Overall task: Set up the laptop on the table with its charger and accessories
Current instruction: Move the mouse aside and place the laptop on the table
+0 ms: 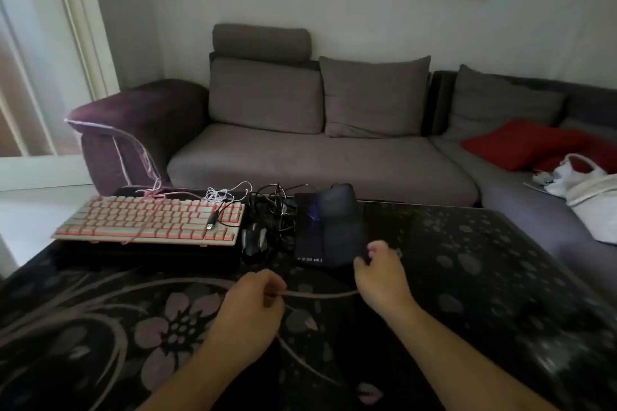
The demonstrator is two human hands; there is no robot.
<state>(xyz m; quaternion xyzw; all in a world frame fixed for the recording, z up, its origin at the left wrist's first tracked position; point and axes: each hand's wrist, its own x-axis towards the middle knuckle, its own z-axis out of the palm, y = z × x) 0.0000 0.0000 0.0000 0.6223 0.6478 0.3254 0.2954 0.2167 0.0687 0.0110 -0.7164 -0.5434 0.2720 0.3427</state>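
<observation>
While the left hand (257, 300) curls its fingers round one end of a thin pale cable (320, 294), the right hand (380, 272) is curled too, thumb and fingertips raised near the cable's other end; whether it actually pinches the cable cannot be told. The cable runs level between them, just above the dark floral surface (484, 277). Beyond the hands, a dark mouse pad (329, 230) printed with "SPIDER MAN 3" lies near the far edge, partly folded over. Left of it sit a tangle of black cables (275, 207) and a dark mouse (254, 237). A pink-and-white keyboard (150, 220) rests on a black laptop (147, 255) at the surface's far left corner. Bare surface spreads right of the mouse pad and in front of both hands.
</observation>
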